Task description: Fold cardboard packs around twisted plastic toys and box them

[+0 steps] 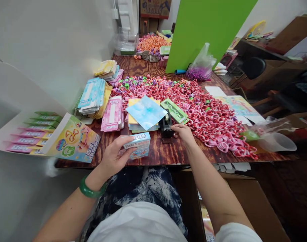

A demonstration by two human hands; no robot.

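Note:
A small light-blue box [138, 146] is gripped by my left hand [118, 151], its printed side facing me, just above the table's front edge. My right hand [184, 135] has its thumb and finger pinched together at the black tape dispenser [166, 126]; whatever lies between the fingertips is too small to make out. Between the hands, a blue card [146, 112] lies turned on a stack of yellow and blue cards. Just behind the dispenser rests a green box [175, 111] with a window in its front.
A big heap of red and pink twisted rings [214, 124] covers the table's middle and right. Flat pink boxes [113, 114] and blue ones [91, 94] are stacked at left. A display carton [75, 137] holding several boxes stands far left. A green panel [206, 30] rises behind.

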